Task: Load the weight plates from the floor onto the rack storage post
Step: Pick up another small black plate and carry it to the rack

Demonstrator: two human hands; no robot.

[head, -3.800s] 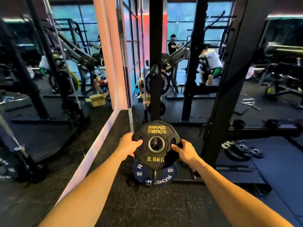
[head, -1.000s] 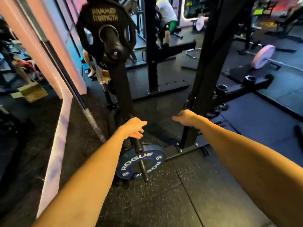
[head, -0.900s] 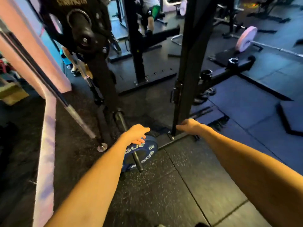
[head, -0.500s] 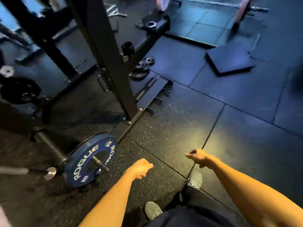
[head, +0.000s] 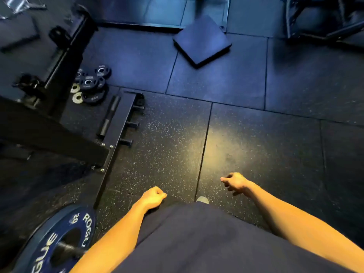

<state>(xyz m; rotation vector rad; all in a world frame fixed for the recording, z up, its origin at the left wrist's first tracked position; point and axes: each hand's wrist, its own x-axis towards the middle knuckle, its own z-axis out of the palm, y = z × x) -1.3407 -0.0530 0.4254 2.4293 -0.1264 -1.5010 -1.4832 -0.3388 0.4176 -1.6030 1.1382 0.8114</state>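
Both hands empty w/ fingers loosely curling, left hand (head: 152,197) & right hand (head: 235,182) hanging over the floor (head: 167,138), while small plates (head: 89,85) are still lying by the rack base (head: 59,56), awaiting loading.

blue plate (head: 59,239): cut by bottom edge, lower right behind left forearm
small plates (head: 89,85): markings too small to read, some partly behind rack beam (head: 65,54)
shoe (head: 202,199): only toe visible

Both forearms (head: 291,219) are bare, with dark navy shorts (head: 197,243) below and the grey toe of one shoe (head: 202,200).
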